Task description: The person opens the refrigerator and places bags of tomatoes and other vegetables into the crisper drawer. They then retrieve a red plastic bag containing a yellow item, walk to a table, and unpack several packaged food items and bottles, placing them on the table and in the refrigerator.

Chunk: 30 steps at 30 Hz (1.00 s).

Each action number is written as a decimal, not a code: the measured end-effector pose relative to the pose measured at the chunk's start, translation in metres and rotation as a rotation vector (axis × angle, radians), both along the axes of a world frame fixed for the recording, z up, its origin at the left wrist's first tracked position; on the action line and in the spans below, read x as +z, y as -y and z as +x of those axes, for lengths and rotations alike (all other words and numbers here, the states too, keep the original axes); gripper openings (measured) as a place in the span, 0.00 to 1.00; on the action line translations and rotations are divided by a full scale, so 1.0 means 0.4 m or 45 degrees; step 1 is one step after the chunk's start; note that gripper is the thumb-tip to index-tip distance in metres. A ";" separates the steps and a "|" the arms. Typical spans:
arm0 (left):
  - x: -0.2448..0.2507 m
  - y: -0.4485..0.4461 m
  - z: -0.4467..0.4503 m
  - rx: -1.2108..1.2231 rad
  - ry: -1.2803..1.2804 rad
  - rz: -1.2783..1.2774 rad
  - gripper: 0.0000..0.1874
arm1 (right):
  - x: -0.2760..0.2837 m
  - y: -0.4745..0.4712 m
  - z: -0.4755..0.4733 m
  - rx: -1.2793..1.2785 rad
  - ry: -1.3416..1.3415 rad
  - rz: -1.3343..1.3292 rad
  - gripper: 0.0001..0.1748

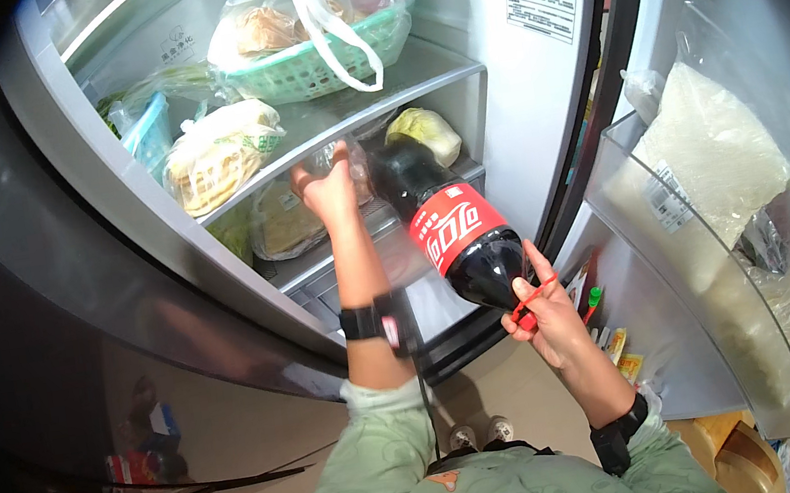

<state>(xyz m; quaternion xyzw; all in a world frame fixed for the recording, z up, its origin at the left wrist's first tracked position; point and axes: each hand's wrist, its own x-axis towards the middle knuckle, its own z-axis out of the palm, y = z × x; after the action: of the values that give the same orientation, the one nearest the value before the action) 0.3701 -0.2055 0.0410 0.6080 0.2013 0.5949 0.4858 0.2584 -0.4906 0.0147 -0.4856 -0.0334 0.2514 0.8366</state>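
A large Coca-Cola bottle [447,217] of dark cola with a red label lies tilted across the opening of a fridge, its base pointing inward. My right hand [550,319] grips it at the neck, by the red cap [527,320], with a red strap handle looped over the fingers. My left hand [329,188] reaches in at the front edge of the glass shelf [411,87], thumb and fingers apart. Beside it sit a clear plastic-wrapped item [359,172] and a flat wrapped package [287,219] on the level below. Some left fingertips are hard to make out.
On the upper shelf stand a green basket [312,70] in a plastic bag, a bag of flatbreads [223,164] and a blue container [148,137]. A cabbage [425,134] rests lower right. The open door's clear bin [703,258] holds a white bag [714,137].
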 end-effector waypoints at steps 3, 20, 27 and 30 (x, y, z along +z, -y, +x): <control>0.040 -0.028 0.056 0.454 -0.538 0.299 0.41 | -0.011 0.007 0.008 0.012 -0.026 -0.065 0.36; -0.073 -0.286 0.147 0.122 -1.085 0.688 0.19 | -0.012 0.019 0.044 0.023 0.061 0.082 0.37; -0.086 -0.340 0.131 0.104 -1.064 0.599 0.18 | -0.015 0.030 0.067 0.079 0.051 0.006 0.38; -0.095 -0.360 0.128 0.111 -1.044 0.556 0.18 | -0.016 0.026 0.073 0.129 0.035 0.041 0.38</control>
<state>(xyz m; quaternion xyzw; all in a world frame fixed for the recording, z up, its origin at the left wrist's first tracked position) 0.4211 -0.0614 0.0028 0.8719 0.2722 0.3538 0.2014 0.2878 -0.5009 0.0084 -0.4730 -0.0733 0.2862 0.8300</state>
